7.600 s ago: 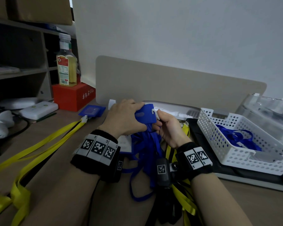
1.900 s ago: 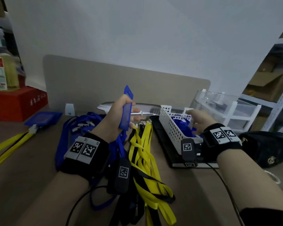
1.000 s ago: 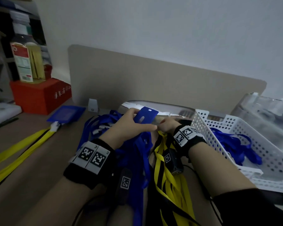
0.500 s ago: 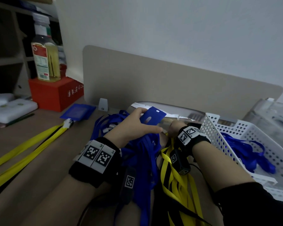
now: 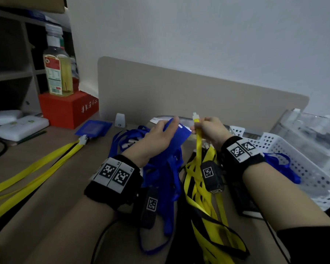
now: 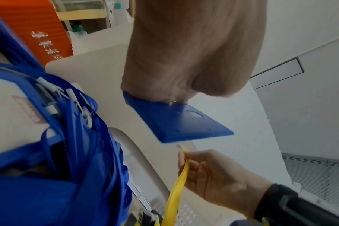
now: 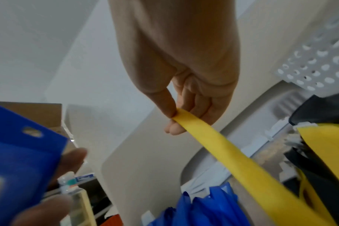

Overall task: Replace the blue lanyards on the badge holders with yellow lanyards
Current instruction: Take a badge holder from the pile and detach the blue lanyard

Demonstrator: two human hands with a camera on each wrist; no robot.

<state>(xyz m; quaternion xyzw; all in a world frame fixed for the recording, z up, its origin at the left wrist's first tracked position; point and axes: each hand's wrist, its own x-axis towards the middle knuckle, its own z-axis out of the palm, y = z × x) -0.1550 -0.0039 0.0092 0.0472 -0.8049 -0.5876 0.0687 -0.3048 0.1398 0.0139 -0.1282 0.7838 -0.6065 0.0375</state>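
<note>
My left hand [image 5: 161,135] grips a blue badge holder [image 5: 179,134] [image 6: 180,122] [image 7: 19,152] with no lanyard on it, raised above a heap of blue lanyards [image 5: 164,168] [image 6: 68,152]. My right hand [image 5: 208,128] [image 7: 176,107] pinches one yellow lanyard [image 5: 198,145] [image 7: 232,152] [image 6: 176,183] near its end, and the white clip [image 5: 195,116] sticks up beyond the fingers. The strap trails down into the pile of yellow lanyards [image 5: 208,197]. The clip end sits just right of the holder's slotted edge, a small gap apart.
A white perforated basket [image 5: 293,149] at right holds removed blue lanyards [image 5: 282,164]. On the left lies another blue holder [image 5: 92,128] fitted with a yellow lanyard [image 5: 36,172]. A red box [image 5: 67,109] carrying a bottle [image 5: 57,65] and a beige divider [image 5: 198,96] stand behind.
My right hand came back from the basket, reached into the yellow pile and has lifted one yellow lanyard end up beside the holder. My left hand kept hold of the blue holder.
</note>
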